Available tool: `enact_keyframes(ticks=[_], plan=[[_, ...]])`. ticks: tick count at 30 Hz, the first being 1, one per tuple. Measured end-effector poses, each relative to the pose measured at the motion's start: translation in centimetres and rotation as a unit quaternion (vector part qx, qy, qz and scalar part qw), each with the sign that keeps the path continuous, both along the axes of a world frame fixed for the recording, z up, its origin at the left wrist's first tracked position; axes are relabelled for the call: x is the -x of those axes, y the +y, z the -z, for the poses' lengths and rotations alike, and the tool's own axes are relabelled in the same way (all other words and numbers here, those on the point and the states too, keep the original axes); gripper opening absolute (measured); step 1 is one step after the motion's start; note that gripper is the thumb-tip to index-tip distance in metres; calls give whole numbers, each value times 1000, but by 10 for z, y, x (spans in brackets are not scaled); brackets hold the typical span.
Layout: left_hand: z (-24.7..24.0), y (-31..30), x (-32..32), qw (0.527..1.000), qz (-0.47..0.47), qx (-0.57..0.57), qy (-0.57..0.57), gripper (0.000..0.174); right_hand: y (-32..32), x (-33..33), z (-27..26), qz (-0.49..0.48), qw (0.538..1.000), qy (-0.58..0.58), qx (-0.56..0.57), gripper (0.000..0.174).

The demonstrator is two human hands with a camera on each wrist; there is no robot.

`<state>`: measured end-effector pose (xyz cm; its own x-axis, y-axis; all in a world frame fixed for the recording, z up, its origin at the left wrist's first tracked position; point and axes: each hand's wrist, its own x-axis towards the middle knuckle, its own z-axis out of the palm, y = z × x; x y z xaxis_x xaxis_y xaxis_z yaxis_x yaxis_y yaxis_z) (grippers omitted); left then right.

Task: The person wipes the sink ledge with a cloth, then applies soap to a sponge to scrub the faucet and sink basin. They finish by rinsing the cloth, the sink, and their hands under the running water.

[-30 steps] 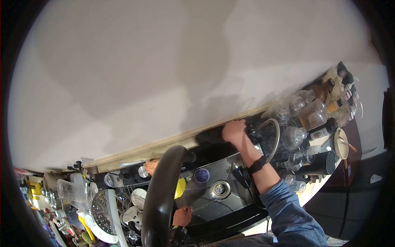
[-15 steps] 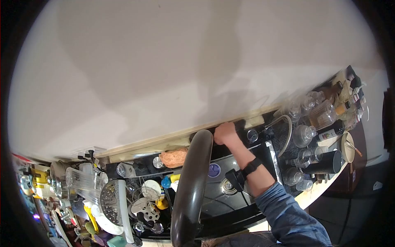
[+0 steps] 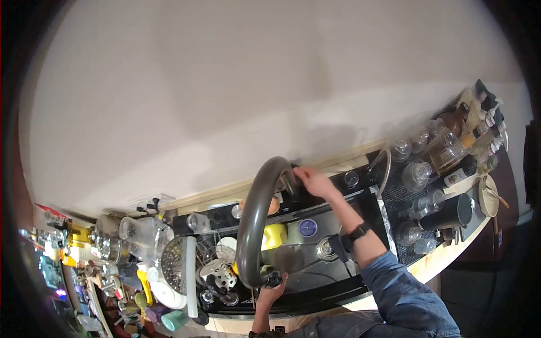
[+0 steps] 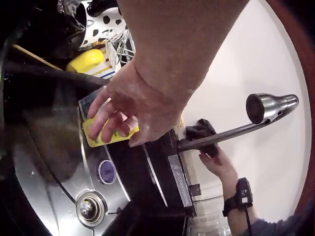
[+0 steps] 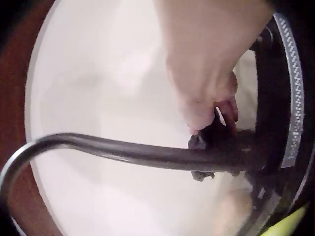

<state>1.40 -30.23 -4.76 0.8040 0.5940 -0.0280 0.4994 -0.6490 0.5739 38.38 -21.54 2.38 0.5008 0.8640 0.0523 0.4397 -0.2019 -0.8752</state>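
My right hand [image 3: 315, 183] reaches to the back ledge behind the sink and grips a dark cloth [image 5: 199, 142]. In the right wrist view the cloth bunches against the curved dark faucet neck [image 5: 123, 152], part of it showing past the neck's other side. The left hand [image 4: 142, 105] hangs over the sink [image 4: 39, 187] with fingers loosely bent and holds nothing. Below its fingers lies a yellow item [image 4: 91, 135] at the sink's side. The faucet's spray head [image 4: 266, 108] stands well apart from the left hand in the left wrist view.
A purple round disc [image 3: 307, 227] and the drain [image 3: 327, 248] are in the sink. Clear jars and bottles [image 3: 417, 176] crowd the right counter. On the left stand a dish rack with a spotted cup [image 3: 225, 275] and a perforated metal disc [image 3: 177, 265]. A wall rises behind.
My right hand has moved along the back ledge to right beside the faucet. The left hand, hidden behind the faucet half a second ago, shows again. The head view has shifted.
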Motion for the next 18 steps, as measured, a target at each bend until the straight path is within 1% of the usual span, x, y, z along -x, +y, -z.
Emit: enact_keyframes(ticks=[1,2,3,5,6,7,8,11,12,13,15,16,17,18], plan=[[-22,-2,-5,998,-27,61,14,33,-13,6,-21,51,998,13,-16,41],[-44,-4,-10,991,-58,119,27,33,-23,4,-36,42,998,45,-34,41],[-51,-4,-13,982,-100,157,38,33,-35,4,-46,53,993,60,-84,43],[-57,-10,-13,953,-181,238,55,33,-64,5,-72,37,975,216,-32,44],[-55,-13,-12,945,-195,260,29,33,-75,6,-76,35,947,314,-61,41],[-60,-15,-14,942,-201,267,23,32,-89,12,-77,32,908,409,-87,38],[-64,-17,-20,941,-196,275,2,33,-104,20,-78,31,858,501,-107,37],[-82,-22,-45,925,-183,327,-65,34,-142,48,-94,-17,773,620,-133,33],[-78,-25,-55,896,-187,379,-137,37,-154,55,-92,-14,753,647,-120,32],[-72,-29,-65,859,-189,429,-206,41,-164,62,-90,-16,753,649,-105,33],[-75,-32,-85,783,-197,546,-222,49,-181,76,-86,-16,753,653,-77,36],[-72,-35,-92,744,-185,592,-250,53,-185,81,-76,-9,756,651,-70,35],[-70,-38,-98,700,-173,635,-276,58,-191,87,-70,-8,770,636,-55,35],[-81,-40,-101,685,-169,647,-289,58,-196,93,-65,-8,783,620,-41,35]])
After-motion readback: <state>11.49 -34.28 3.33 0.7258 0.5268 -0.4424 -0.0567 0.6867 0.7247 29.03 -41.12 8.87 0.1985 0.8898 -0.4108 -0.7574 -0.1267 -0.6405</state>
